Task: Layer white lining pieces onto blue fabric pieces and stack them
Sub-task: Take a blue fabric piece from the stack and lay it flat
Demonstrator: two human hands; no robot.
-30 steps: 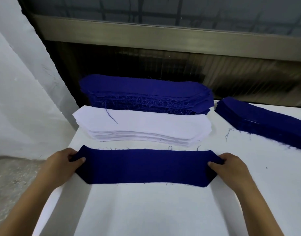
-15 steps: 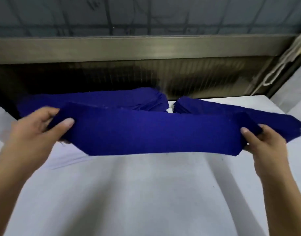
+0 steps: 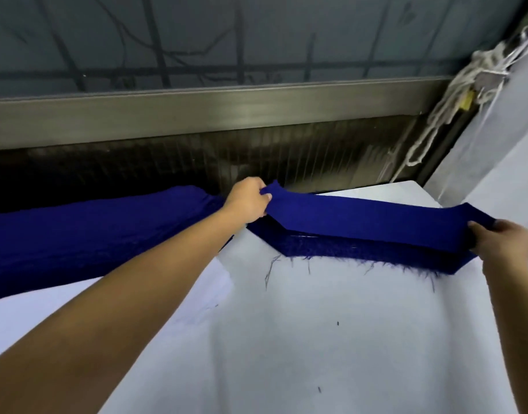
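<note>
Along the back left edge of the tabletop (image 3: 316, 354) lies a thick stack of blue pieces (image 3: 92, 237), and just in front of it a stack of white lining (image 3: 208, 291) shows partly under the left forearm. That arm reaches far forward across both, fully stretched. The left hand (image 3: 247, 204) pinches the left tip of a single blue fabric piece (image 3: 361, 222) between thumb and curled fingers.

The piece is a long, narrow strip of deep blue cloth with slanted corners at both ends. It is drawn out almost flat, and its left tip is bunched at the pinch. It hangs over a second blue stack (image 3: 346, 253) near the back right corner, lined up with that stack. Whether it touches the stack cannot be told. Loose threads fray from the stack's near edge.

At the right end, the right hand (image 3: 503, 246) clasps the strip, fingers curled over its top and the wrist bent inward.

Count: two hands, one held strip, two blue stacks, one white stack.
</note>
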